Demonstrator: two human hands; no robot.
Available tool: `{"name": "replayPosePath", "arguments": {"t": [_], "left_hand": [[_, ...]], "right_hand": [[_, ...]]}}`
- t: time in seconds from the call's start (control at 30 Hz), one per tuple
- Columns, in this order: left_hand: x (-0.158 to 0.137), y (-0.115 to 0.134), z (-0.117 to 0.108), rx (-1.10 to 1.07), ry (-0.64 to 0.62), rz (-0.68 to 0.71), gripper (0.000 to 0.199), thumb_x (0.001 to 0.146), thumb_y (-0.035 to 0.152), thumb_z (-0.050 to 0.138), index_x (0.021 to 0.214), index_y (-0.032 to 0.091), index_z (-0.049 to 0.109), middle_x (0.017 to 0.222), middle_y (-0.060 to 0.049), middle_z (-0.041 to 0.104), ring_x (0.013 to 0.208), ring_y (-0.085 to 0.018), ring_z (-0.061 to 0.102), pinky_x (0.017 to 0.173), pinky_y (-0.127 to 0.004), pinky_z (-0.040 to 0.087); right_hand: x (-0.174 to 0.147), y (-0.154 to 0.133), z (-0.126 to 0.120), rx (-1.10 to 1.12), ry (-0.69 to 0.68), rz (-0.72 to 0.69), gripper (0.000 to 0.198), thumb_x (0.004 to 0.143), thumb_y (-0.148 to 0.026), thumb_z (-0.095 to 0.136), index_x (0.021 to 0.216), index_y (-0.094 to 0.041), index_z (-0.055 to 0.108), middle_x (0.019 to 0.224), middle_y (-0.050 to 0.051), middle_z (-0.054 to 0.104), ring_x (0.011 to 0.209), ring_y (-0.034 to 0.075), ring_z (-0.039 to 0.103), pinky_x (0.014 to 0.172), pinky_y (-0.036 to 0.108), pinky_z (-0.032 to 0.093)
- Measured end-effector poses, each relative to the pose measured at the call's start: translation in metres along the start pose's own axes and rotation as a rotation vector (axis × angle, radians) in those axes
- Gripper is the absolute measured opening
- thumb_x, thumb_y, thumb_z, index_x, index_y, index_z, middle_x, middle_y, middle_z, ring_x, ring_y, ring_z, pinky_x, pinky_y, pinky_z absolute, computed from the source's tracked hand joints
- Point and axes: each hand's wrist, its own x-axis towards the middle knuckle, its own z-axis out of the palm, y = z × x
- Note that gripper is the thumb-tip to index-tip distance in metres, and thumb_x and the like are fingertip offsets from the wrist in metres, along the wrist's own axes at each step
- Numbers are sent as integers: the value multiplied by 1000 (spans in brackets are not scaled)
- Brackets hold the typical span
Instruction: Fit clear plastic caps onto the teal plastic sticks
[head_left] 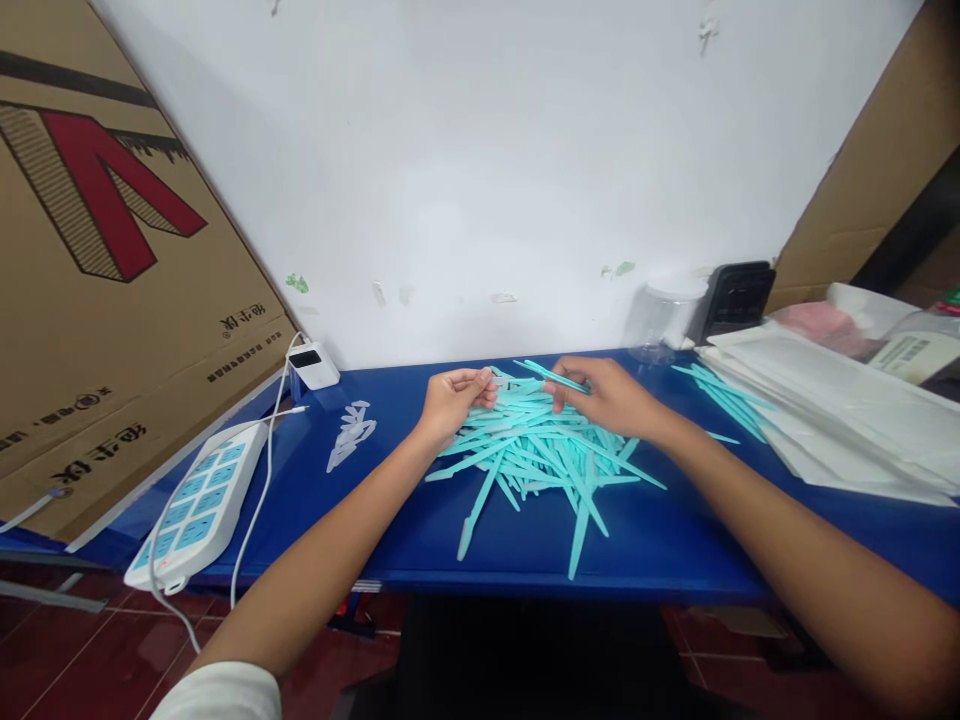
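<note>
A loose heap of slim turquoise eyebrow razors (536, 440) lies on the blue table, pointing in many directions. Above its left side, my left hand (457, 402) is closed in a pinch, with a small clear plastic cover (500, 382) at the fingertips. My right hand (604, 393) is over the heap's right side, fingers closed round a few turquoise razors (553, 375) that point to the left. The two hands are close but apart. Left of the heap, several clear plastic covers (351, 436) lie in a small pile.
White sheets or bags (840, 410) lie at the right, with more turquoise razors (727, 398) beside them. A clear jar (667, 315) and a black device (739, 300) stand against the wall. At left are a power strip (202, 500), a small white device (315, 365) and a cardboard box (135, 300).
</note>
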Motion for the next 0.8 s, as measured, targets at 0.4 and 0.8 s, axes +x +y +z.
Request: {"name": "replayPosePath", "arguments": {"t": [0.4,0.8], "left_hand": [[-3,-3,8,65,-31,68,48,73,55,88,88,10,77,78,-10,77,63,-16,70,66,-32,61],[-13,-4,22,137,-51,150,46,79,57,83,88,12,76,70,-8,74,62,-18,71,64,-33,61]], "right_hand": [[1,1,5,27,-19,-12,33,101,-47,57,82,-22,65,78,2,77,64,16,56,66,29,37],[0,-5,5,134,-119,77,47,100,-60,54,79,-21,69,56,0,65,47,14,51,56,29,39]]}}
